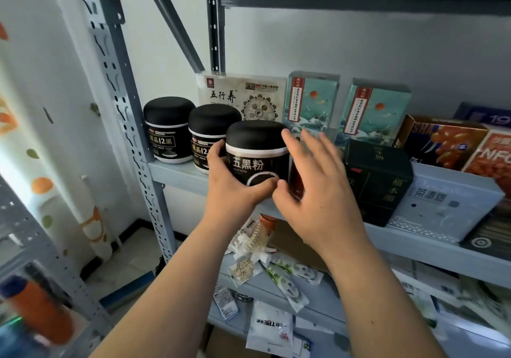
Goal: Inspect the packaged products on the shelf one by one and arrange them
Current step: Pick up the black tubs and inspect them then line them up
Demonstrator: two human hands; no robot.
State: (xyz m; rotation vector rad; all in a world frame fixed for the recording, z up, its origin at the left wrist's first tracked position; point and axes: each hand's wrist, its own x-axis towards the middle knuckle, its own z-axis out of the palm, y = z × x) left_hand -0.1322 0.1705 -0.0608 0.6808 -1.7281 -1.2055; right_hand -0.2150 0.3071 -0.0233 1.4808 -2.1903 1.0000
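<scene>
1. At left on the shelf [177, 172], two black-lidded jars [169, 129] stand upright, side by side.
2. Left hand [232, 189] grips a third jar [257, 153] from its left and underside, upright.
3. Right hand [318, 189], fingers [291, 144] spread and holding nothing, lies just right of that jar, nearest its free side.

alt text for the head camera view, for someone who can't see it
A person's left hand grips a black-lidded jar at the front of a grey metal shelf, while the right hand hovers open beside it, fingers spread. Two similar jars stand to its left; teal boxes stand behind.
</scene>
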